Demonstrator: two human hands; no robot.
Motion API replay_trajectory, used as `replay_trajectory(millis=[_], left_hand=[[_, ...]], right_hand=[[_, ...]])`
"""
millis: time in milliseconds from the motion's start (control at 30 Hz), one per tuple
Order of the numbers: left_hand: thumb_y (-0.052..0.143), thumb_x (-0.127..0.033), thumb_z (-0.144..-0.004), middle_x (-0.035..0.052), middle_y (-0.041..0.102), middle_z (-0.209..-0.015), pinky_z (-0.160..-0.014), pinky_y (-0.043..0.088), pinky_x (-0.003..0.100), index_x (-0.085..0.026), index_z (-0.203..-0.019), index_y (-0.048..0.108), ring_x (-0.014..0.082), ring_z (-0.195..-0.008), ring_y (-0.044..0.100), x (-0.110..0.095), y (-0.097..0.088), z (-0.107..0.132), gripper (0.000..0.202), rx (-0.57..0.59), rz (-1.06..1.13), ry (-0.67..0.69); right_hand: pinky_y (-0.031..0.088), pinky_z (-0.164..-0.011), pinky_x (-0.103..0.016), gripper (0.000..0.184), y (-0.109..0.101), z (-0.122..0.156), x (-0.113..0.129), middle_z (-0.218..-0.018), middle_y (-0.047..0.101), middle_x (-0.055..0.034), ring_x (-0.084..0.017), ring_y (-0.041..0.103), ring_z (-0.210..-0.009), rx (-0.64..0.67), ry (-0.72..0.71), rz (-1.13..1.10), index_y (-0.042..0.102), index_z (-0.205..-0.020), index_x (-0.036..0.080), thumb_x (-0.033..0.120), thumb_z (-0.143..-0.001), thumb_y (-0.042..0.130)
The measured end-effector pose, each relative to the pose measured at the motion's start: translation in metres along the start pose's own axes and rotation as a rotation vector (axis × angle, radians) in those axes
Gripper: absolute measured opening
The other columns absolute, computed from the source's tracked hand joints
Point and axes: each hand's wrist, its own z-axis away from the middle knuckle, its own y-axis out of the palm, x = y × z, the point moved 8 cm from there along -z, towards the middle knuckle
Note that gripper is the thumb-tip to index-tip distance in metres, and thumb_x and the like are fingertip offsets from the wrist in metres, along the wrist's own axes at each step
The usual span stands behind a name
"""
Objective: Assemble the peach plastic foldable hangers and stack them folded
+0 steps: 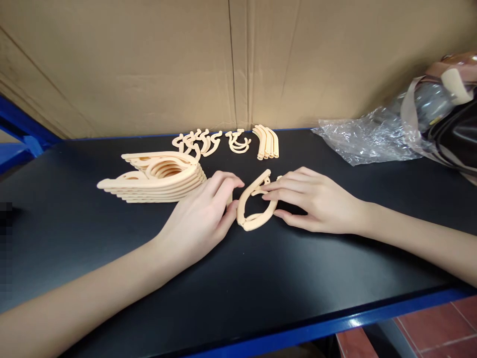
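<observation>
A: Where was the cream looped pc (243,201) seen?
B: Centre of the blk tabletop (238,293), its R side gripped by the R hand (311,201).
A: And the L hand (201,214)?
B: Half-curled by the pc's L edge; grip couldn't be told. Behind, a cream stack (177,186) was set at L.

The left hand (203,211) and the right hand (316,201) are bare. Both arms (93,291) are bare too, long and slim, with thin wrists (367,217) and thin fingers (288,196).
</observation>
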Motion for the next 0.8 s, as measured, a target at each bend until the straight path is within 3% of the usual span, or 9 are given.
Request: replay_trajectory(millis=[133,233,433,567,667,800], left_hand=[[0.044,-0.022,-0.098,0.0058,0.063,-0.102,-0.049,0.041,0.023,-0.014,-0.103,0.054,0.0147,-0.072,0.062,-0.015,-0.008,0.002,0.014,-0.056,-0.107,0.065],[0.044,-0.017,-0.097,0.0041,0.062,-0.087,-0.047,0.037,0.023,-0.013,-0.092,0.055,0.0131,-0.064,0.059,-0.031,-0.011,0.005,0.013,-0.053,-0.109,0.171],[0.046,-0.017,-0.098,0.0052,0.065,-0.095,-0.064,0.047,0.023,-0.014,-0.102,0.057,0.0146,-0.081,0.061,-0.058,-0.011,0.015,0.013,0.060,0.201,0.408],[0.050,-0.019,-0.097,0.0073,0.068,-0.102,-0.082,0.048,0.032,-0.014,-0.104,0.059,0.0214,-0.098,0.060,-0.051,-0.016,0.010,0.013,-0.032,0.129,0.378],[0.047,-0.024,-0.099,0.0093,0.068,-0.110,-0.089,0.046,0.038,-0.013,-0.112,0.058,0.0251,-0.109,0.058,-0.038,-0.011,0.004,0.021,-0.018,0.054,0.298],[0.041,-0.029,-0.102,0.0094,0.068,-0.111,-0.091,0.044,0.040,-0.013,-0.113,0.058,0.0257,-0.113,0.056,-0.028,-0.004,0.001,0.026,0.029,0.066,0.256]], right_hand=[[0.047,-0.083,-0.038,0.026,0.000,0.000,-0.008,-0.115,0.071,-0.0135,-0.025,0.066,-0.100,-0.024,0.087,0.048,0.066,-0.111,0.012,0.028,-0.097,0.052],[0.047,-0.078,-0.038,0.022,0.000,0.000,-0.012,-0.112,0.072,-0.0139,-0.026,0.066,-0.095,-0.036,0.125,0.066,0.066,-0.103,0.012,0.028,-0.096,0.053],[0.050,-0.077,-0.040,0.021,0.000,0.000,-0.012,-0.113,0.072,-0.0129,-0.026,0.067,-0.095,-0.054,0.135,0.005,0.065,-0.105,0.013,0.028,-0.097,0.053],[0.054,-0.089,-0.035,0.018,0.000,0.002,-0.004,-0.128,0.066,-0.0112,-0.021,0.068,-0.103,-0.079,0.100,-0.218,0.065,-0.109,0.015,0.022,-0.097,0.053],[0.052,-0.097,-0.029,0.020,0.004,0.003,0.001,-0.141,0.055,-0.0094,-0.017,0.064,-0.114,-0.041,0.075,-0.339,0.063,-0.113,0.017,0.017,-0.097,0.051],[0.054,-0.094,-0.029,0.021,0.006,0.003,0.004,-0.133,0.060,-0.0070,-0.016,0.064,-0.112,-0.020,0.061,-0.385,0.063,-0.114,0.020,0.017,-0.098,0.050]])
